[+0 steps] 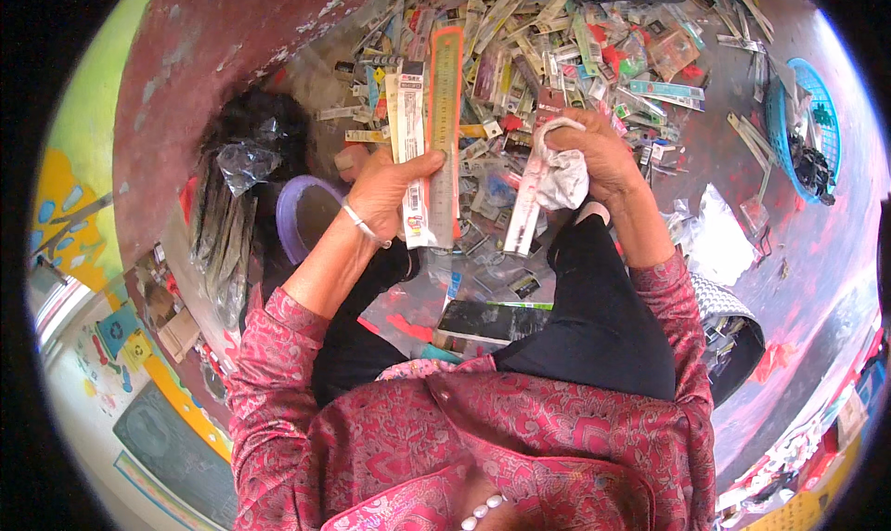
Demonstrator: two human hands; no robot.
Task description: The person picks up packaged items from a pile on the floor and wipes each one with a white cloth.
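My left hand (383,186) is closed around a small stack of flat packages held upright. On its right side is a ruler in an orange-edged sleeve (446,113); beside it is a white printed packet (411,123). My right hand (601,152) pinches a crumpled white cloth (564,176), smudged pinkish. The cloth is wrapped partly over a long, pale, stained ruler (522,217), whose reddish-brown far end shows above the fingers. Both hands are above the floor, in front of my bent knees, and apart from each other.
A wide heap of rulers and packets (520,58) spreads across the floor ahead. A blue basket (778,132) holding black plastic stands at right. Black bags (255,132) and a purple ring (290,225) lie at left. White plastic (716,239) and a grey basket (742,317) are by my right arm.
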